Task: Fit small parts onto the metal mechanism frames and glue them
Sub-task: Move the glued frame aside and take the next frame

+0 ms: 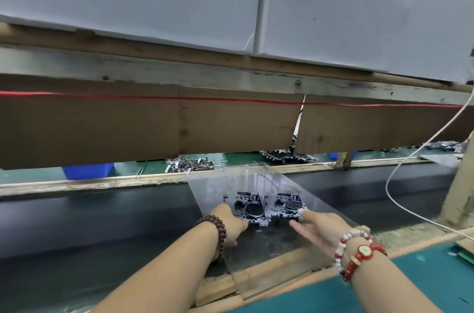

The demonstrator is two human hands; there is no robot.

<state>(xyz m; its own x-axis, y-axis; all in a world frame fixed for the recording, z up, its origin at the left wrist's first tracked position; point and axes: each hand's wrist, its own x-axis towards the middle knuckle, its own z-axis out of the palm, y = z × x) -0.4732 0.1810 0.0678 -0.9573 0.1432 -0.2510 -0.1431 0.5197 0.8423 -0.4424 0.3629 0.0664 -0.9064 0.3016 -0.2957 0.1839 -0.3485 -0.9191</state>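
Currently you are reaching both hands to two metal mechanism frames (268,207) sitting side by side on a clear plastic sheet (230,184) over the dark conveyor belt (102,215). Left hand (230,223) is gripping the left frame's near edge; right hand (318,228), fingers straight, is touching the right frame, likely steadying both for lifting.

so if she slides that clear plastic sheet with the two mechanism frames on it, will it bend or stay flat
The clear sheet probably stays flat: it spans the wooden rails and the dark belt without visible sag under both mechanism frames. Its glossy surface looks slippery, so the frames might shift if it is jerked. The left hand and right hand touch the frames, which should steady them.
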